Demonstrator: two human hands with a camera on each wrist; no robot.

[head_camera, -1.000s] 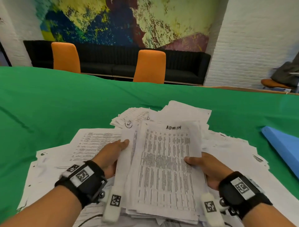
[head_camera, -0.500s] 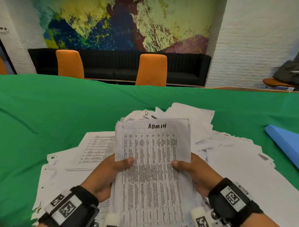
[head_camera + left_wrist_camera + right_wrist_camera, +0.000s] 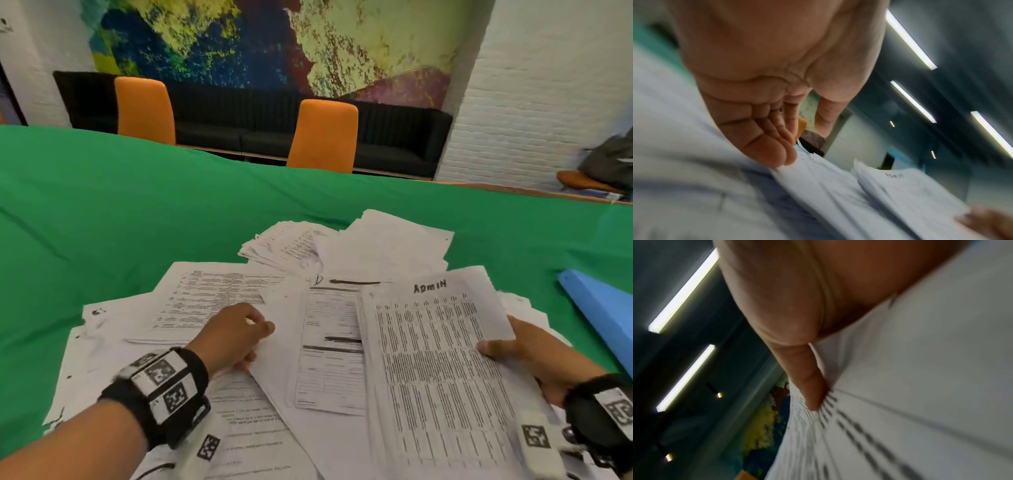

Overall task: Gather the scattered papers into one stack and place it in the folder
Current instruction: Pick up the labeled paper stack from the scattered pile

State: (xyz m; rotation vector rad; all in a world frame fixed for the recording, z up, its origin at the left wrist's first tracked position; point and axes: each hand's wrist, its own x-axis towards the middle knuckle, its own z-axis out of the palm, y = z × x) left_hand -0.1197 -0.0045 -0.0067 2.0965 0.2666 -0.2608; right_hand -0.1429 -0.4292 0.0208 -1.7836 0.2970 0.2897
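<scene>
Holding: the right hand [image 3: 537,363] grips the gathered stack [image 3: 442,370] at its right edge, thumb on top across the printed table, the other fingers hidden under the sheets.
Stack: it is marked "ADMIN" by hand at the top, and lies at the near right, over loose sheets.
Right wrist view: the thumb [image 3: 807,378] presses on the printed rows of the top sheet; the picture is blurred.
Left hand: the left hand [image 3: 233,335] is on the scattered papers [image 3: 212,301] left of the stack, fingers curled at the edge of a form sheet [image 3: 329,346]. I cannot tell if it pinches the sheet or only touches it.
Left wrist view: the curled fingers [image 3: 764,129] meet the paper edge; much blur here.
Further papers: a smaller pile of sheets [image 3: 287,245] lies behind the stack, partly under a blank sheet [image 3: 387,246].
Folder: the blue folder [image 3: 603,308] lies at the right edge of the green counter [image 3: 120,212], near the stack but apart from it.
Far side: two orange chairs [image 3: 323,135] stand behind the counter, before a black sofa [image 3: 400,140] and a painted wall [image 3: 274,41].
</scene>
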